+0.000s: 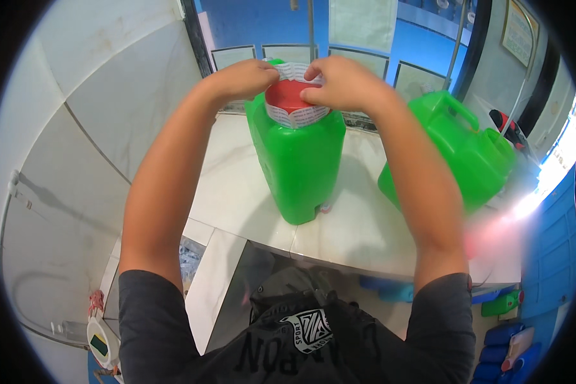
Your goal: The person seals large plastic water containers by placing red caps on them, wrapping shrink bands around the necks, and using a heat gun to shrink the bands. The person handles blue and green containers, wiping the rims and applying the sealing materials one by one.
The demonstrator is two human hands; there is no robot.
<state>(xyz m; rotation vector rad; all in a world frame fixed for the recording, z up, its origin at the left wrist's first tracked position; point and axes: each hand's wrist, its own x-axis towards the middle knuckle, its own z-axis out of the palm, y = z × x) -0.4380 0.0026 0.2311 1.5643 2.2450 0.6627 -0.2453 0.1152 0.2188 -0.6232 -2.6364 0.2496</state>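
A green plastic water jug (301, 163) stands upright on the tiled counter in front of me, its wide mouth covered by a red cap (289, 91). Around the cap runs a white printed seal band (299, 118), standing up above the cap at the far side. My left hand (245, 80) is closed, pinching the band's left edge between thumb and fingers. On the other side my right hand (344, 84) has its curled fingers at the band, with the thumb over the red cap. The far part of the jug is hidden behind the cap and hands.
A second green jug (451, 144) with an uncovered mouth stands on the right, beside a thin metal pipe (529, 57). The white tiled counter (230, 173) ends at a front edge near me. Blue jugs (498, 334) sit low at the right. A tiled wall (131, 83) rises at left.
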